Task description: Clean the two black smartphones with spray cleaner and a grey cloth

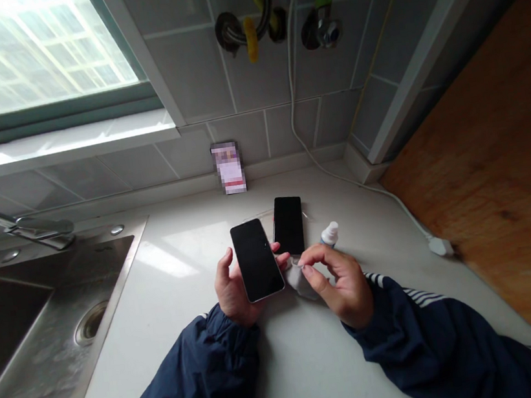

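My left hand (231,291) grips a black smartphone (256,260) by its edges, dark screen up, just above the white counter. My right hand (342,283) pinches a small grey cloth (299,279) beside the phone's right edge. A second black phone (288,224) lies flat on the counter just behind them. A small white spray bottle (329,233) stands right of that phone, partly hidden by my right hand. Both sleeves are dark blue.
A steel sink (41,320) with a tap (19,225) fills the left. A small box (229,167) leans on the tiled wall. A white cable (366,186) runs down the wall to a plug (440,245). A wooden panel (499,155) borders the right.
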### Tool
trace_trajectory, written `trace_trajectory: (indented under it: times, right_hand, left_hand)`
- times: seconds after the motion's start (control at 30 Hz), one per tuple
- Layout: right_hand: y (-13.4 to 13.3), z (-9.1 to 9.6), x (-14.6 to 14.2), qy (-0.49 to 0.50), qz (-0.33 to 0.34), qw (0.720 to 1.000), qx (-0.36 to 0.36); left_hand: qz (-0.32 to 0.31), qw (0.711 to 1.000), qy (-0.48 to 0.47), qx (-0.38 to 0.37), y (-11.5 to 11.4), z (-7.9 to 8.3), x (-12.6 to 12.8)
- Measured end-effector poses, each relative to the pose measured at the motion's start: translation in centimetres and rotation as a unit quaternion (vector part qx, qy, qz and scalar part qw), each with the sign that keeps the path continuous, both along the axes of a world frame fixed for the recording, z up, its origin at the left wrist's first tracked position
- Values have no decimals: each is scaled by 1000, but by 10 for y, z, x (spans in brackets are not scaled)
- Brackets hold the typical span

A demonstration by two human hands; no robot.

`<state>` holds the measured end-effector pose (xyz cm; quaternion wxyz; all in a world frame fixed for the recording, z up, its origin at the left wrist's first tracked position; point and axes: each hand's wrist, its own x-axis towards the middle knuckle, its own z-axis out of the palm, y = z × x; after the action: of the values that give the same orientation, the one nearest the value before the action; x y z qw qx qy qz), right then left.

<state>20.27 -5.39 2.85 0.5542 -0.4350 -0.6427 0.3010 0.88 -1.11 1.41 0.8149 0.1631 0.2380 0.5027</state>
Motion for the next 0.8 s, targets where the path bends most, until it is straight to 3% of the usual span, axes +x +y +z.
trace_trajectory:
  times: [0.17, 0.5, 0.63, 0.8]
  right_hand:
    - [0, -4, -3, 103, 32, 991, -83]
    - [4, -6, -5, 264, 103, 942, -182]
    - [7, -5, -5, 275, 87, 946, -150]
    - [4, 2, -3, 257, 53, 961, -86]
  left_hand:
    - [-10, 1000, -10, 1, 0, 0, 0]
    - [-74, 997, -30, 5, -1, 6, 1]
    - [-103, 995, -16, 0, -3, 4, 3]
    - [-70, 997, 20, -31, -1, 1, 4]
